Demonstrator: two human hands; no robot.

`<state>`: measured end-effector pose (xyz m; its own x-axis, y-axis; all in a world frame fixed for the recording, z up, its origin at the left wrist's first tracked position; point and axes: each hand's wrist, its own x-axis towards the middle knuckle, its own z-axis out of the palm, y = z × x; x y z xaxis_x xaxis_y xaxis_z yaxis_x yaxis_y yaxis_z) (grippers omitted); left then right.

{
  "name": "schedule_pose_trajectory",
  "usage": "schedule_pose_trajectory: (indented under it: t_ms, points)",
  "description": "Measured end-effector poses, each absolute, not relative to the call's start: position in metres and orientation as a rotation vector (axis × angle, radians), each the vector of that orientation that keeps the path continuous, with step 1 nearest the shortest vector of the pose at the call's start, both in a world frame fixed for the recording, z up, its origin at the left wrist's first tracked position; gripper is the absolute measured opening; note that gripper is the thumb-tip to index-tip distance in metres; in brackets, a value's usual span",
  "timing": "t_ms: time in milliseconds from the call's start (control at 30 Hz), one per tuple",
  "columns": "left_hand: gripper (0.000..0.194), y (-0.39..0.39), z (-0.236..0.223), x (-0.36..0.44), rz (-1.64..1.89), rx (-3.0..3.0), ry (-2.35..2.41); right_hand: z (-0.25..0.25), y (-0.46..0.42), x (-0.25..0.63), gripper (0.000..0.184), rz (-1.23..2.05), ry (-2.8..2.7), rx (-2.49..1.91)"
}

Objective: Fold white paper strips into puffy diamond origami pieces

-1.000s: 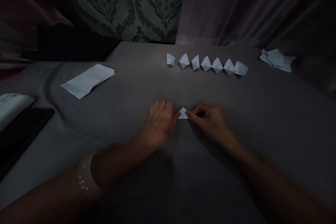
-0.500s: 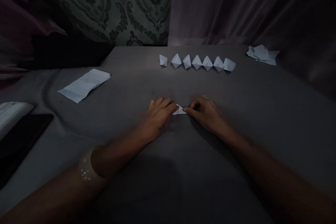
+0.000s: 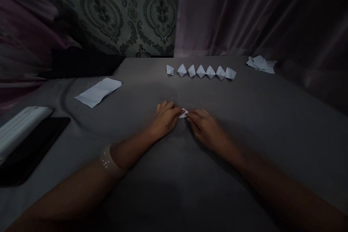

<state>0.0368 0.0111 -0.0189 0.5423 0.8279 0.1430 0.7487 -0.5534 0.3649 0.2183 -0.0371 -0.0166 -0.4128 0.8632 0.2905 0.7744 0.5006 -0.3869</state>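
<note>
Since the picture half a second back, the right hand (image 3: 204,127) has slid left and flattened: its fingers, then curled beside the small white paper piece (image 3: 184,113), now lie stretched together over it, pressing it to the grey cloth (image 3: 168,188). The paper showed as a clear triangle a second ago — only a small white corner shows now, between the two hands at the middle of the cloth. The left hand (image 3: 165,117) has hardly moved; its fingers are bent and close together, tips touching the paper's left edge. A pale bangle (image 3: 106,159) sits on the left wrist.

Counted: seven folded white paper shapes stand in one row (image 3: 201,71) on the far side, well apart from the hands. One flat creased sheet (image 3: 98,91) lies far left. One loose heap of white scraps (image 3: 261,63) lies far right — how many pieces it holds cannot be told. At the near left edge lie one dark flat slab (image 3: 29,150) and one pale object (image 3: 19,127) beside it.
</note>
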Motion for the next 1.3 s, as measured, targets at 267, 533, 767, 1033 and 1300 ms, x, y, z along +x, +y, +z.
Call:
schedule_pose_trajectory:
  t_ms: [267,533,767,1033,1300]
  points:
    - [0.031,0.019,-0.026,0.024,0.457,2.352,1.344,-0.013,-0.039,0.221,0.036,0.188,-2.429,-1.369]
    - [0.023,0.029,-0.024,0.018,0.616,1.866,1.240,0.004,-0.039,0.212,0.034,0.019,-2.593,-1.422]
    - [0.025,0.020,-0.027,0.030,0.599,2.086,1.486,-0.001,-0.038,0.214,0.035,-0.033,-2.587,-1.393]
    - [0.017,0.020,-0.018,0.026,0.517,2.049,1.480,0.000,-0.040,0.223,0.034,0.048,-2.587,-1.343]
    - [0.021,0.023,-0.020,0.040,0.585,1.991,1.583,0.000,-0.039,0.223,0.035,0.076,-2.579,-1.371]
